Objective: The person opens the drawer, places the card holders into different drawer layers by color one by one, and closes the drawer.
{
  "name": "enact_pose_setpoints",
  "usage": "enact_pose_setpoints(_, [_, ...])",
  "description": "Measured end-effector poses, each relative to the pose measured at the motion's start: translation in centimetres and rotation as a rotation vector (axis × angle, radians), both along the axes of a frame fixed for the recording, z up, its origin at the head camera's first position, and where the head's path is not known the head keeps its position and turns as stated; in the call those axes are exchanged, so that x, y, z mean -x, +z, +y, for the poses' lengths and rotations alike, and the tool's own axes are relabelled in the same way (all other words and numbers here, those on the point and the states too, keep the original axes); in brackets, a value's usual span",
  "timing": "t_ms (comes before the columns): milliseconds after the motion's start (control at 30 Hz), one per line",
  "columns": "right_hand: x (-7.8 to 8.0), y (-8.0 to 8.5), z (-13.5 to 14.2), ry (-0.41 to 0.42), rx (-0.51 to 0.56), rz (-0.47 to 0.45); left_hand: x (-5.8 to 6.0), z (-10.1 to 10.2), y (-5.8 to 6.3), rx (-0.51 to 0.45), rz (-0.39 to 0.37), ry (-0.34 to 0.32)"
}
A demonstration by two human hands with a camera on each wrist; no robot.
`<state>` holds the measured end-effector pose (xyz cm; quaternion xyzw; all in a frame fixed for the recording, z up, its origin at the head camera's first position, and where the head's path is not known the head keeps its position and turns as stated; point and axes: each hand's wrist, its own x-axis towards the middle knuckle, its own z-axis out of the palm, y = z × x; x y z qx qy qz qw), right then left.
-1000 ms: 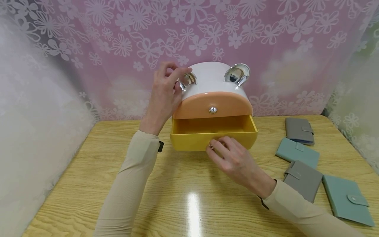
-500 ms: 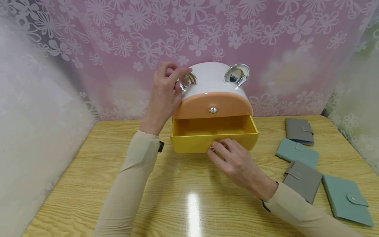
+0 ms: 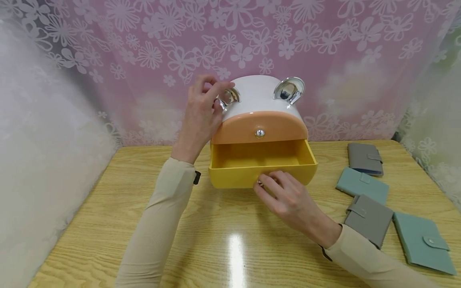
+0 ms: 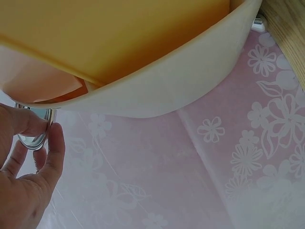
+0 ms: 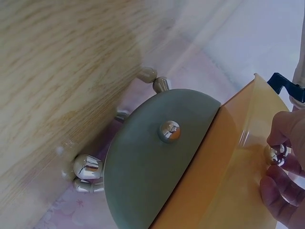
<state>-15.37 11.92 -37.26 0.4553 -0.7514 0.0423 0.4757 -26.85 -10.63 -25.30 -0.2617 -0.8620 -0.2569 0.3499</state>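
Observation:
A small rounded drawer cabinet with a white shell (image 3: 257, 90) stands at the back of the table. Its orange upper drawer (image 3: 248, 122) is closed, while the yellow drawer (image 3: 230, 178) below is pulled out with nothing in it. My left hand (image 3: 199, 116) holds the silver left ear (image 4: 34, 142) of the cabinet between thumb and fingers. With the thumb and fingers of my right hand (image 3: 288, 202) I pinch the silver knob (image 5: 275, 155) on the yellow front. A green lower front (image 5: 138, 152) with its own knob (image 5: 169, 131) shows in the right wrist view.
Several snap-strap wallets lie along the table's right side: a grey one (image 3: 363, 158) farthest back, a teal one (image 3: 360, 184), another grey one (image 3: 371, 222) and a larger teal one (image 3: 419, 240). A pink flowered curtain (image 3: 162, 100) hangs behind the cabinet.
The yellow drawer has come slightly farther out toward me, with my right hand moving along on its knob. My left hand stays on the ear.

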Motion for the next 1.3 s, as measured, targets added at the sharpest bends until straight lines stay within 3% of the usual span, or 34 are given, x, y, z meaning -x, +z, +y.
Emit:
enact_pose_setpoints(500, [-1.3, 0.2, 0.2, -0.056, -0.065, -0.016, -0.3, -0.1, 0.1, -0.003, 0.001, -0.003])
enact_pose_setpoints(900, [-2.1, 0.1, -0.2, 0.004, 0.004, 0.010, -0.7, -0.1, 0.1, -0.003, -0.006, -0.007])
enact_pose_setpoints(1300, [-3.0, 0.3, 0.7, -0.034, -0.003, -0.006, -0.5, -0.2, 0.0, -0.005, 0.008, -0.013])
